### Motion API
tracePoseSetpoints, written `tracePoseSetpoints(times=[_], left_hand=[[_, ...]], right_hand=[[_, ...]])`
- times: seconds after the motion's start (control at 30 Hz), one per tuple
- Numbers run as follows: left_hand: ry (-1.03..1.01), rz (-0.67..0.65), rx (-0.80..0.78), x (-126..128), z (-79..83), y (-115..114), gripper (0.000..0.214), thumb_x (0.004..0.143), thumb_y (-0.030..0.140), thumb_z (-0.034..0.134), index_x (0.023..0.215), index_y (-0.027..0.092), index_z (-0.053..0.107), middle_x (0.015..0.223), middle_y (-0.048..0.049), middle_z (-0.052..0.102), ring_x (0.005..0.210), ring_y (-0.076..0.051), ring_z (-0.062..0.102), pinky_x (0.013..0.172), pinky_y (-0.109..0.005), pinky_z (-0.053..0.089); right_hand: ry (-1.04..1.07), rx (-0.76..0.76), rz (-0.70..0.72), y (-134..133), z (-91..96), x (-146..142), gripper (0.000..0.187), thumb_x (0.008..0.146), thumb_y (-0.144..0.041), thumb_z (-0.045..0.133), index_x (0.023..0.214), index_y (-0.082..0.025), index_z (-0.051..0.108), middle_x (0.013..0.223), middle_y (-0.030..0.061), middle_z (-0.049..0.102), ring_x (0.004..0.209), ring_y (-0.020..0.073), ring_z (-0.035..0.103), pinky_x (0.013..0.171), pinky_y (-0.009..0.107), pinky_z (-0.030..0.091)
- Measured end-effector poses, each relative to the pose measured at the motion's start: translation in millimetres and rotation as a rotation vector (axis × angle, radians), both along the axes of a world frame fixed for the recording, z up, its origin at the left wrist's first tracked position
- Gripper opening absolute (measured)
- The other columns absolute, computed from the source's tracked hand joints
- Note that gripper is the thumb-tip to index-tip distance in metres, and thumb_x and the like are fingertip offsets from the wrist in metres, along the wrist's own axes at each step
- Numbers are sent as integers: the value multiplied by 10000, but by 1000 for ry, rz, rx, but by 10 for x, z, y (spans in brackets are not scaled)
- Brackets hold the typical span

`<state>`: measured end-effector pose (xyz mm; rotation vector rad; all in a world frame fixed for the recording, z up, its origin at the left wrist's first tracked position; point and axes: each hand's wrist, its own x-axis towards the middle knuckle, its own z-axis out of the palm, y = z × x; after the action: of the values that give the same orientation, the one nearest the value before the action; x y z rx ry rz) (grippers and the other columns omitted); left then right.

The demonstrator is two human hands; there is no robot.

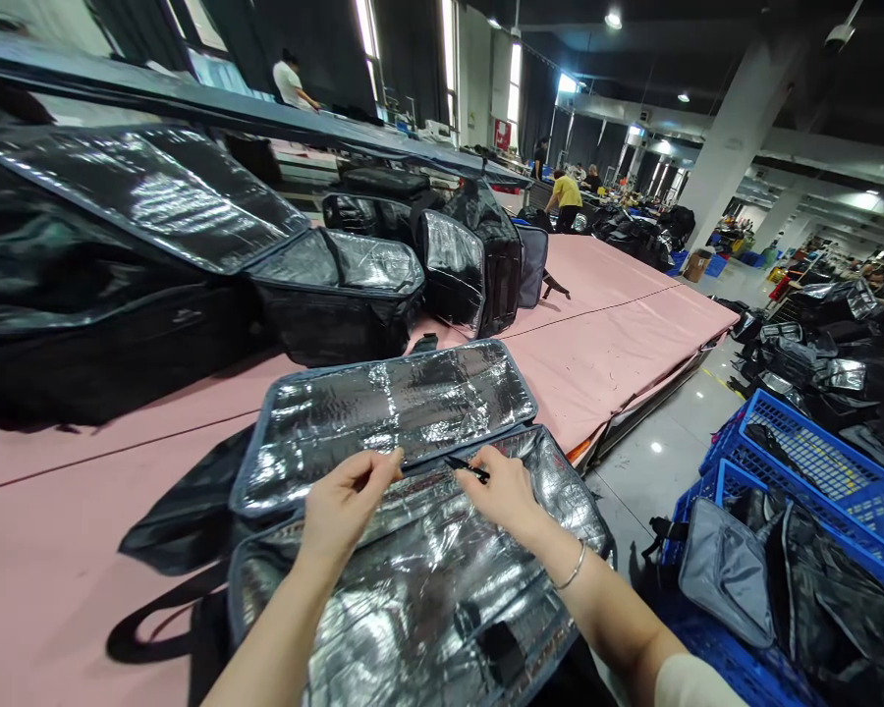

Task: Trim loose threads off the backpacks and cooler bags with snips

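An insulated bag with a silver foil lining (pixel 442 579) lies open in front of me, its foil-lined lid (pixel 390 412) folded back on the far side. My left hand (pixel 346 506) is at the seam between lid and body, thumb and forefinger pinched together; whatever they hold is too small to make out. Just to the right, my right hand (pixel 505 491) is closed around small black thread snips (pixel 471 469), whose pointed tip faces left toward the seam. A black strap loop (pixel 147 638) and a dark fabric flap (pixel 192 506) spread out at the bag's left.
The bag rests on a pink-covered table (pixel 596 334). Several foil-lined black bags (pixel 339 295) stand behind it and to the left. Blue crates (pixel 817 462), one holding a grey and black bag (pixel 737 579), are on the floor at right. People (pixel 566 196) work farther back.
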<state>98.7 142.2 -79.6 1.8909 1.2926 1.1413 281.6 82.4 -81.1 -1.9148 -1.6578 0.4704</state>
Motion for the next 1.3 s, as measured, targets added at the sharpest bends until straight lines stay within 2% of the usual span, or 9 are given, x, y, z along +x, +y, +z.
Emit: tracePoseSetpoints(times=[0.13, 0.3, 0.43, 0.57, 0.7, 0.87, 1.03, 1.17, 1.3], left_hand=[[66, 39, -12, -68, -10, 23, 457, 779, 596, 461, 980, 205, 585, 888, -52, 650, 731, -189, 598, 680, -292, 495], [284, 104, -43, -160, -64, 50, 373, 802, 515, 423, 858, 212, 635, 871, -73, 678, 776, -243, 620, 626, -317, 458], [394, 102, -48, -194, -73, 27, 320, 795, 454, 447, 881, 209, 636, 916, -82, 678, 787, -242, 637, 622, -316, 471], [512, 84, -33, -216, 6, 80, 313, 812, 412, 442, 915, 219, 665, 986, -93, 671, 778, -247, 649, 610, -324, 473], [637, -20, 17, -215, 122, 253, 244, 802, 337, 466, 807, 266, 699, 902, -50, 695, 775, -242, 647, 624, -311, 459], [736, -110, 174, -124, 95, 334, 241, 813, 222, 427, 750, 233, 659, 794, -62, 666, 836, -254, 612, 640, -312, 433], [724, -72, 336, -81, 9, 207, 307, 825, 82, 329, 827, 172, 622, 868, -128, 639, 827, -261, 571, 730, -368, 456], [680, -77, 407, -23, 91, 128, 289, 854, 98, 318, 829, 173, 596, 867, -124, 621, 817, -258, 557, 743, -376, 460], [643, -123, 404, 52, 205, 64, 281, 883, 152, 310, 822, 185, 582, 858, -102, 618, 829, -249, 572, 748, -362, 457]], right_hand=[[-41, -23, 10, -21, -6, 10, 198, 870, -430, 555, 972, -267, 602, 681, -20, 616, 632, 183, 579, 600, 251, 358], [-56, -13, -7, -7, -97, -2, 215, 863, -449, 560, 988, -281, 604, 692, -21, 624, 643, 187, 587, 612, 250, 365], [-31, 8, -12, -13, -174, 4, 204, 860, -445, 567, 972, -281, 612, 679, -27, 621, 639, 179, 587, 596, 241, 355], [23, 13, 9, -35, -173, 50, 222, 841, -436, 597, 975, -260, 617, 676, -31, 620, 618, 166, 581, 584, 236, 359], [72, 121, 121, 28, -93, 130, 207, 880, -378, 571, 1022, -230, 600, 780, -19, 663, 718, 162, 626, 672, 243, 427], [-117, 190, 196, 331, 62, 176, 241, 926, -247, 532, 1158, -187, 557, 1066, 74, 663, 999, 188, 614, 864, 293, 442], [-255, 136, 267, 609, 201, 191, 229, 850, -311, 661, 1062, -228, 633, 1039, 56, 651, 959, 207, 618, 781, 287, 453], [-256, 161, 332, 604, 289, 296, 148, 820, -248, 661, 965, -269, 680, 955, 7, 660, 911, 188, 622, 725, 260, 439], [-215, 163, 333, 521, 343, 441, 254, 799, -98, 578, 926, -276, 708, 944, -20, 680, 900, 153, 623, 720, 230, 426]])
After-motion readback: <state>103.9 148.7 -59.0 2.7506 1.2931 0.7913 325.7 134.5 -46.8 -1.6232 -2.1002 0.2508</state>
